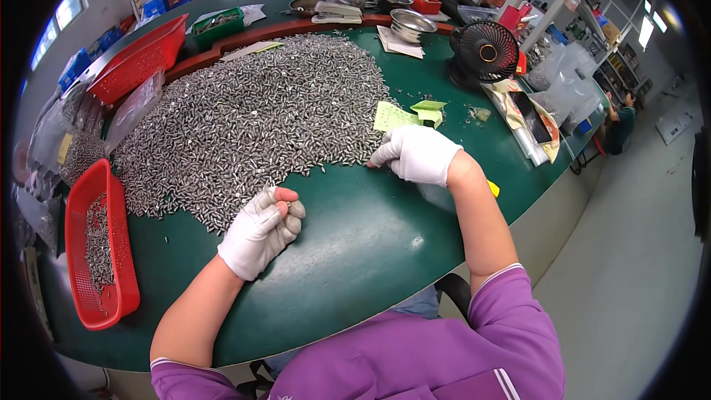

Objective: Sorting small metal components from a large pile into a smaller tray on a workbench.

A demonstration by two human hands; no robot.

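Counted two red baskets, one fan, one pile of small metal pins. Looked silvery, short; lay on the green table. Curled left hand with thumb near forefinger, bent right hand at pile's edge; could not tell if pinching anything.

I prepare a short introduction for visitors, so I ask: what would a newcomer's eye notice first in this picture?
Probably the wide heap of small silvery pieces, spread over the middle of the green table. Next come the white-gloved left hand, near the heap's front edge, and the white-gloved right hand, at its right edge beside yellow-green paper. The bright red basket at the lower left, holding similar-looking pieces, also stands out.
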